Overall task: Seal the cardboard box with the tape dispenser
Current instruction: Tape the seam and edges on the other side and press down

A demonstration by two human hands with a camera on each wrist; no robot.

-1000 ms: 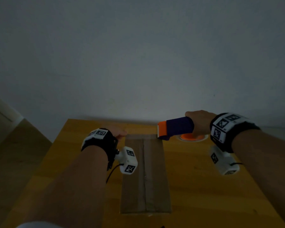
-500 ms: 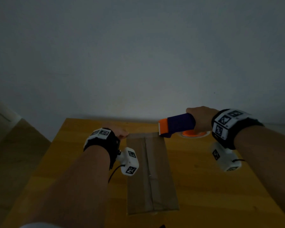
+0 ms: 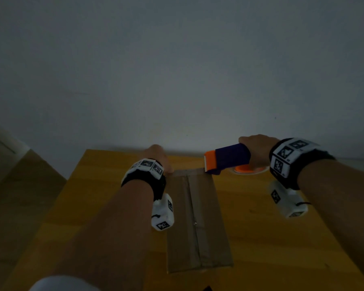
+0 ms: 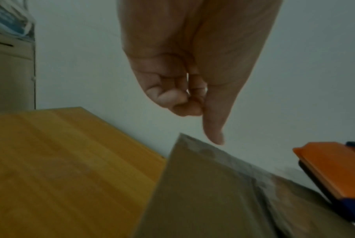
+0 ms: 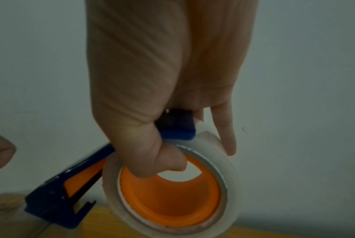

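A flat brown cardboard box (image 3: pixel 198 223) lies lengthwise on the yellow wooden table (image 3: pixel 271 248), its centre seam running away from me. Clear tape shows along its far edge (image 4: pixel 233 164). My right hand (image 3: pixel 256 152) grips the blue and orange tape dispenser (image 3: pixel 229 157), fingers hooked through the orange core of the clear roll (image 5: pixel 229 177). The dispenser's nose (image 5: pixel 56 202) sits at the box's far right corner. My left hand (image 4: pixel 192 103) hovers over the far left corner, fingers curled, with the thumb pointing down just behind the edge.
A plain grey wall stands right behind the table's far edge. A pale cabinet (image 4: pixel 9 72) is off to the left, with wooden floor (image 3: pixel 19 196) below it. Bare tabletop lies on both sides of the box.
The box's near end has swung to the right. My left hand has risen a little above the far left corner. The dispenser stays at the far right corner.
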